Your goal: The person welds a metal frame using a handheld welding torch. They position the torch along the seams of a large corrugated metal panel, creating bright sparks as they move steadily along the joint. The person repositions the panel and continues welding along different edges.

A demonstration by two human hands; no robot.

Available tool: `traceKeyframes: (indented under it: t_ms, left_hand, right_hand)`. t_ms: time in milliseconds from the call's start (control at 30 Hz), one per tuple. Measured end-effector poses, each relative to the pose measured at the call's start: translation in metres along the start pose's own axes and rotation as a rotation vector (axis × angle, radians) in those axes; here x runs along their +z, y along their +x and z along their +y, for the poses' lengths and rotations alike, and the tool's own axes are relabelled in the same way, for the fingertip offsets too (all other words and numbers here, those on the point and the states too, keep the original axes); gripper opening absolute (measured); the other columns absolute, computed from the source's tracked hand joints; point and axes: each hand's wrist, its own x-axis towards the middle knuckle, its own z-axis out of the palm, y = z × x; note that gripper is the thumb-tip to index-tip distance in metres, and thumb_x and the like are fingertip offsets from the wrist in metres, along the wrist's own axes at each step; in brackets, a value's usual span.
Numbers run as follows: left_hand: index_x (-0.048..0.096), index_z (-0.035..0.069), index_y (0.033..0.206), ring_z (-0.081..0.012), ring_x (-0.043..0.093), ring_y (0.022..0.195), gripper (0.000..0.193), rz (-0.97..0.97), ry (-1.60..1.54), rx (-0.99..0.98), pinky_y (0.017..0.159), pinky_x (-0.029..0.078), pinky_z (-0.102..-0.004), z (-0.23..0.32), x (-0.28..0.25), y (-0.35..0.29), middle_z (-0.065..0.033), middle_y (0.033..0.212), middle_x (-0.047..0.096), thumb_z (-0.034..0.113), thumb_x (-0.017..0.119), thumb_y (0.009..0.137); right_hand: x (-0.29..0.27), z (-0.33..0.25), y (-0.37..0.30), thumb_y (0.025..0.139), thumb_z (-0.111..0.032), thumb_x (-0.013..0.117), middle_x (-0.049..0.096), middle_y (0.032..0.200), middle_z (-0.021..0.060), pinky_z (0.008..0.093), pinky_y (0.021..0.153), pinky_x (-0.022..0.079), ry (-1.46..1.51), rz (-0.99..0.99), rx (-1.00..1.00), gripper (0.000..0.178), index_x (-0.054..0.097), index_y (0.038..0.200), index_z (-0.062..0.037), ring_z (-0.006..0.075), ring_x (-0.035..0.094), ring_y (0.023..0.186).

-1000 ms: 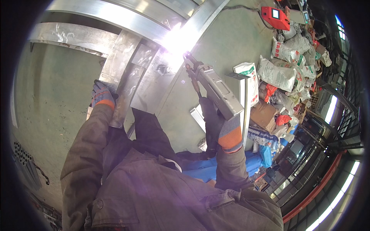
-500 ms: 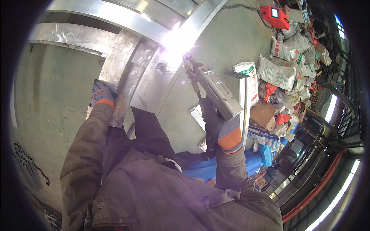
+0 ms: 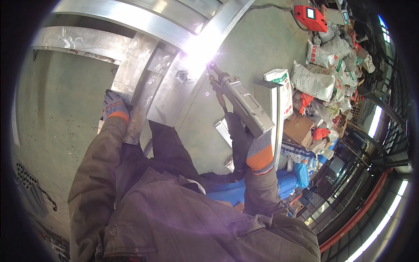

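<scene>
Grey-and-orange gloved right hand: fingers wrapped round near end of welding torch, grip partly hidden by torch body.
Welding torch: boxy, silver-grey, right of centre; tilted, tip pointing far and left, right at white glare.
Gloved left hand: same grey, orange cuff; fingers bent, laid on left edge of metal bar, well apart from torch; can't tell if gripping or just pressing.
Metal bar: flat, dull silver, running near to far, leaning right.
White glare: at torch tip, over far joint; joint detail blown out.
Angled plate: silver, right of bar, dark smudge close to glare.
Metal frame: long bright beams, far left to far centre, reaching glare.
Brown sleeves: both forearms, in from near side.
Dark trousers: between forearms, near end of plate.
Floor: green-grey, under frame.
Metal profiles: right of torch, beside white sack.
Blue wrap: near, passing behind right forearm.
Red box: far right, lit screen, dark cable trailing left.
Sack pile: right; cardboard and red plastic mixed in.
Tube bundle: near left, round ends showing.
</scene>
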Motion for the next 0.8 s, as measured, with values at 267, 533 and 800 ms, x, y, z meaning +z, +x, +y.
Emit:
traceKeyframes:
  t_ms: [267, 533, 800]
  left_hand:
    - [0.028, -0.009, 0.169, -0.0416, 0.055, 0.149, 0.127, 0.032, 0.021, 0.019, 0.120, 0.051, -0.0463, -0.001, 0.007, 0.003, -0.0257, 0.165, 0.047, 0.044, 0.099, 0.079]
    - [0.016, -0.011, 0.171, -0.0461, 0.051, 0.151, 0.133, -0.034, -0.043, 0.009, 0.123, 0.049, -0.0483, -0.001, 0.000, 0.001, -0.0302, 0.169, 0.040, 0.037, 0.099, 0.080]
    - [0.013, -0.013, 0.171, -0.0471, 0.049, 0.152, 0.135, -0.031, -0.066, 0.030, 0.124, 0.047, -0.0485, -0.001, -0.002, 0.000, -0.0318, 0.168, 0.040, 0.033, 0.100, 0.079]
  right_hand:
    - [0.001, 0.003, -0.005, 0.104, -0.024, 0.079, 0.075, 0.084, 0.0044, 0.0347, 0.059, 0.053, 0.037, 0.006, 0.084, 0.027, 0.078, 0.119, -0.0020, 0.0135, 0.070, 0.070]
    - [0.001, 0.012, -0.007, 0.104, -0.024, 0.078, 0.074, 0.081, 0.0067, 0.0357, 0.058, 0.053, 0.022, 0.000, 0.033, 0.025, 0.079, 0.114, -0.0014, 0.0157, 0.070, 0.068]
    - [0.000, 0.014, -0.011, 0.104, -0.025, 0.078, 0.075, 0.082, 0.0073, 0.0361, 0.059, 0.054, 0.014, -0.009, 0.024, 0.026, 0.078, 0.114, -0.0012, 0.0168, 0.071, 0.069]
